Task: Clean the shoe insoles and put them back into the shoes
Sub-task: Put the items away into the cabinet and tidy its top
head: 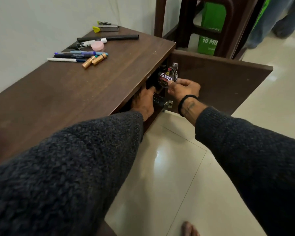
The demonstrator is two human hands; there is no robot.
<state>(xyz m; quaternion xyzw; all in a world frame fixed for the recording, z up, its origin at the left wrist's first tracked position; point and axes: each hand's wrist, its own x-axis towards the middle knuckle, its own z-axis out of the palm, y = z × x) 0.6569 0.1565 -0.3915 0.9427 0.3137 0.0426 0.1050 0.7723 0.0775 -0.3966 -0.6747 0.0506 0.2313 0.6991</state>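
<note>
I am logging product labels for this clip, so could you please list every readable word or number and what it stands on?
"Cherry": round polish tin held in the right hand.
"10 MI", cut off: green bag behind the stool.
"cam", partly hidden: white marker on the cabinet top.
Print on the blue pens: too small to read.

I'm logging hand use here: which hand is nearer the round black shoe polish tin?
Right. The right hand holds the round black shoe polish tin by its edge, at the open cabinet door. The left hand reaches into the cabinet, below and left of it.
</note>
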